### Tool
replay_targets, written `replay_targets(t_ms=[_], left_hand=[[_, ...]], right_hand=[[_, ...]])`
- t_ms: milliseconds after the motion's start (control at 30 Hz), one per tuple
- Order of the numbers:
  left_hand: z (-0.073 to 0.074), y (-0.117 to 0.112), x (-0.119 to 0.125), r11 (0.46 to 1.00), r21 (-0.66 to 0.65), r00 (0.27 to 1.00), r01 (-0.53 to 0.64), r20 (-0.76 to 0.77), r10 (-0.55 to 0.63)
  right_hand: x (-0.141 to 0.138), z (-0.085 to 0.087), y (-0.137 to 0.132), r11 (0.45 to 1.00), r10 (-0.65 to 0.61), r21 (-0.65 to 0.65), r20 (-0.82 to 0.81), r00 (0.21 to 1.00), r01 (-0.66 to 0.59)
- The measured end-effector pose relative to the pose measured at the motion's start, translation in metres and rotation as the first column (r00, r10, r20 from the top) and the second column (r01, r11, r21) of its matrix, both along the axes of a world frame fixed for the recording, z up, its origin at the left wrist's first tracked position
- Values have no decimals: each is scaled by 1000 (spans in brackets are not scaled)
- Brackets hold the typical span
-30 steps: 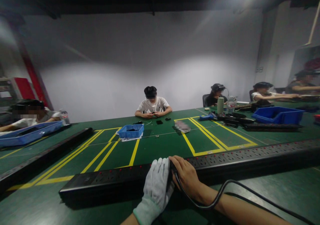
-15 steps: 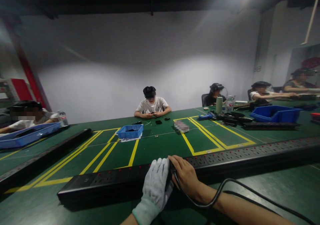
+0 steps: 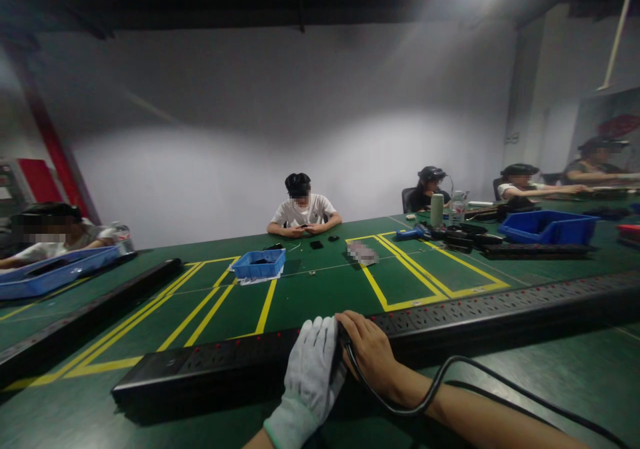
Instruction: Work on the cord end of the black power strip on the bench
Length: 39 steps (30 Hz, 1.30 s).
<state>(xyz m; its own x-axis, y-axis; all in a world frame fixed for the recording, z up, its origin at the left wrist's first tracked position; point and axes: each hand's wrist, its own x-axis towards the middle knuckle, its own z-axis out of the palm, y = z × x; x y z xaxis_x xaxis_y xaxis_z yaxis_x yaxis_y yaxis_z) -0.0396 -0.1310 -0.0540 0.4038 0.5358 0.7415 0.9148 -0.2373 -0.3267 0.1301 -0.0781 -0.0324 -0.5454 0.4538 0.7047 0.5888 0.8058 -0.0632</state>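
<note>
A long black power strip [image 3: 240, 359] with sockets and small red dots runs across the green table in front of me. Over its middle, my left hand [image 3: 311, 369], in a grey-white glove, presses long, close-set fingers against a dark object. My bare right hand [image 3: 369, 352] curls round the other side of that object, touching the left. Mostly covered by both hands, the black object [image 3: 341, 352] cannot be identified further. A black cable [image 3: 440, 381] loops from beside my right palm, over the forearm and off to the lower right.
A second black power strip [image 3: 95, 306] lies at the left. Blue bins [image 3: 260, 262] hold dark parts. Yellow tape [image 3: 267, 306] marks the green table [image 3: 320, 289]. A green bottle [image 3: 437, 210] and black parts stand at the right. Several people sit round the table; one person [image 3: 304, 212] faces me.
The view has shifted very slightly. Both hands stay in the same place on the strip, with the dark object still between them.
</note>
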Motion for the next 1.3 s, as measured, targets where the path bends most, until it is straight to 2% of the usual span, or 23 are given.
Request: replay_targets(t_ms=[333,1067,1300], left_hand=[[2,0,2,1000,20,1000,8,0,-8],[2,-1,3,998,51,999,30,12,-31],[7,-3,3,995,88,998,56,-16,-54]], right_hand=[[-1,1,0,999,-4,49,-16,1000,5],[0,2,-1,999,-6,52,-5,1000,6],[0,2,-1,1000,-8,22,1,1000,8]])
